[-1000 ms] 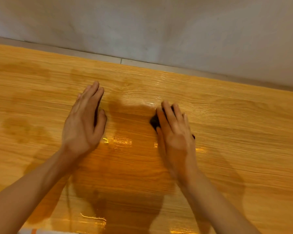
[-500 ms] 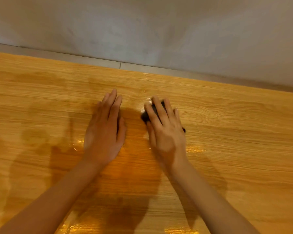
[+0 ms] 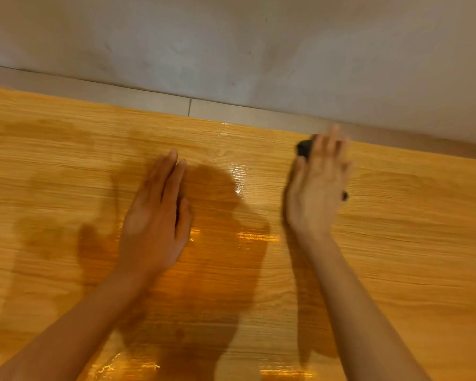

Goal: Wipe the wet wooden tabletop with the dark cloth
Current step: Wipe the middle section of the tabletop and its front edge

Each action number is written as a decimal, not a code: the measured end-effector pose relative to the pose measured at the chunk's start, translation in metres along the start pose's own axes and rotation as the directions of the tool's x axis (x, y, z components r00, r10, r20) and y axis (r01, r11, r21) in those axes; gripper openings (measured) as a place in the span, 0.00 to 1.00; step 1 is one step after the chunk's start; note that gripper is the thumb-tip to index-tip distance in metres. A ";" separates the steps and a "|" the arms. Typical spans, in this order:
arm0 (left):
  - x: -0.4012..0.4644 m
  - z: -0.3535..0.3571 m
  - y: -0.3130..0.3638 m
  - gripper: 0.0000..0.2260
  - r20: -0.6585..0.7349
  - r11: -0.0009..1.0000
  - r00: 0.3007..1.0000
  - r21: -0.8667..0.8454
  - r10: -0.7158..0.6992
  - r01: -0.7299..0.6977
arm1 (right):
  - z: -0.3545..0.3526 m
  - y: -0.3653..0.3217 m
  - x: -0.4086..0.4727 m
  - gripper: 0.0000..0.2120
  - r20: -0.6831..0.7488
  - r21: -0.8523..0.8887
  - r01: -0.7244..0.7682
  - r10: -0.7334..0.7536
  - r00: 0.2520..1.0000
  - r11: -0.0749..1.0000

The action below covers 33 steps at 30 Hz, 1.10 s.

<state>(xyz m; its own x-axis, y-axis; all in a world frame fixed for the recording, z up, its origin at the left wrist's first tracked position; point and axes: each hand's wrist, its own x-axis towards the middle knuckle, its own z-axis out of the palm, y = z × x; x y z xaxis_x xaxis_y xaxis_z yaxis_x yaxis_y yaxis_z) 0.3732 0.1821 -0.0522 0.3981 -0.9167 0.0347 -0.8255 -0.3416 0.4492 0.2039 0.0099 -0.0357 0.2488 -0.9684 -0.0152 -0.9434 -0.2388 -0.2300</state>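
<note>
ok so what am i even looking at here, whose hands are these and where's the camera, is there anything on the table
There is no machine here: these are a person's two bare hands, filmed by one wide-angle camera worn on their head, looking forward and down. That is why both forearms come in from the bottom edge.

The surface is a wooden tabletop set against a pale wall. Shiny patches and darker stains show it is wet.

The left hand lies flat on the wood, fingers straight, holding nothing. The right hand, blurred by motion, sits near the far edge on a dark cloth; only bits of the cloth peek out from under the fingers. Nothing else is visible on the table.
</note>
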 end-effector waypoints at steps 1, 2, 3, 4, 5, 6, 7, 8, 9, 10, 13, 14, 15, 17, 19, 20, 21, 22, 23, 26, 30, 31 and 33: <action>0.000 0.000 0.000 0.25 -0.004 1.000 1.000 -0.004 0.003 -0.003 | 0.007 -0.018 -0.003 0.25 0.031 -0.002 0.102 -0.102 0.994 0.995; 0.001 0.000 0.000 0.25 -0.002 1.000 1.000 -0.010 -0.004 0.004 | 0.012 -0.032 -0.005 0.24 0.072 0.011 0.207 -0.208 0.976 0.978; 0.001 0.000 0.001 0.26 0.002 1.000 1.000 -0.021 -0.016 0.016 | 0.015 -0.039 -0.005 0.24 0.109 0.038 0.308 -0.310 0.944 0.951; 0.001 0.000 0.002 0.26 0.000 0.999 1.000 -0.032 -0.026 0.026 | 0.016 -0.038 -0.001 0.24 0.134 0.062 0.397 -0.402 0.906 0.916; 0.001 0.001 0.003 0.26 -0.012 0.999 1.000 -0.034 -0.024 0.024 | 0.013 -0.028 0.004 0.24 0.146 0.072 0.449 -0.455 0.878 0.890; 0.001 0.002 0.003 0.25 -0.032 1.000 0.999 -0.024 -0.012 0.011 | 0.008 -0.011 0.011 0.24 0.139 0.062 0.443 -0.447 0.883 0.894; 0.000 0.003 0.004 0.24 -0.053 1.000 0.999 -0.009 0.001 -0.001 | 0.003 0.012 0.017 0.24 0.108 0.029 0.381 -0.382 0.918 0.924; -0.001 0.004 0.004 0.24 -0.068 1.000 0.998 -0.001 0.007 -0.007 | -0.004 0.037 0.024 0.24 0.062 0.007 0.278 -0.278 0.959 0.961; -0.001 0.004 0.004 0.24 -0.075 1.000 0.997 -0.006 0.000 0.000 | -0.012 0.059 0.031 0.23 0.027 0.005 0.172 -0.172 0.985 0.985; 0.000 0.004 0.004 0.24 -0.074 1.000 0.997 -0.019 -0.018 0.016 | -0.018 0.075 0.038 0.23 0.010 0.009 0.099 -0.099 0.995 0.995; 0.003 0.003 0.002 0.24 -0.068 0.997 0.996 -0.054 -0.062 0.059 | -0.016 0.073 0.052 0.20 -0.045 -0.013 0.092 -0.092 0.995 0.996; 0.002 0.003 0.002 0.25 -0.070 0.996 0.995 -0.059 -0.066 0.062 | -0.013 0.061 0.054 0.18 -0.055 -0.010 0.123 -0.124 0.991 0.992; 0.002 0.004 0.003 0.25 -0.075 0.996 0.995 -0.062 -0.067 0.062 | -0.009 0.045 0.057 0.18 -0.062 -0.006 0.161 -0.161 0.985 0.987; 0.002 0.004 0.003 0.24 -0.078 0.996 0.995 -0.067 -0.061 0.055 | -0.003 0.012 0.061 0.18 -0.047 -0.039 0.232 -0.234 0.971 0.972; 0.002 0.003 0.003 0.24 -0.073 0.996 0.996 -0.067 -0.058 0.054 | 0.006 -0.023 0.063 0.20 0.005 -0.069 0.256 -0.256 0.967 0.964; 0.002 0.003 0.003 0.24 -0.073 0.996 0.996 -0.064 -0.059 0.055 | 0.012 -0.040 0.064 0.20 0.029 -0.055 0.263 -0.262 0.965 0.963; 0.003 0.002 0.003 0.24 -0.073 0.997 0.996 -0.060 -0.058 0.053 | 0.017 -0.057 0.063 0.19 0.045 -0.043 0.277 -0.276 0.960 0.960; 0.003 0.001 0.003 0.24 -0.076 0.997 0.996 -0.058 -0.055 0.051 | 0.022 -0.072 0.061 0.19 0.045 -0.035 0.300 -0.298 0.953 0.953; 0.003 0.000 0.004 0.24 -0.082 0.997 0.995 -0.060 -0.051 0.046 | 0.024 -0.083 0.059 0.18 0.034 -0.015 0.334 -0.333 0.942 0.943; 0.002 -0.001 0.008 0.24 -0.082 0.997 0.996 -0.069 -0.046 0.041 | 0.015 -0.068 0.058 0.17 0.055 0.087 0.440 -0.446 0.894 0.894; 0.003 -0.004 0.002 0.25 -0.039 0.997 0.996 -0.007 -0.076 0.076 | -0.012 0.024 0.073 0.18 0.050 0.067 0.245 -0.248 0.967 0.967; 0.004 -0.001 0.004 0.25 -0.025 0.997 0.997 -0.025 -0.069 0.068 | -0.022 0.046 0.076 0.18 0.045 0.036 0.163 -0.164 0.985 0.986; 0.005 0.001 0.004 0.25 -0.020 0.999 0.999 -0.033 -0.025 0.025 | -0.028 0.056 0.077 0.20 0.027 -0.007 0.079 -0.079 0.997 0.997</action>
<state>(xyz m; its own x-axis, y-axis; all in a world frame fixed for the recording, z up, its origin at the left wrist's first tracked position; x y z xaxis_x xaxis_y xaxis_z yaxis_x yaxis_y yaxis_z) 0.3717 0.1763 -0.0515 0.4269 -0.9034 0.0412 -0.8019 -0.3571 0.4791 0.1640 -0.0804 -0.0227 0.3281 -0.9443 -0.0237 -0.9224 -0.3149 -0.2235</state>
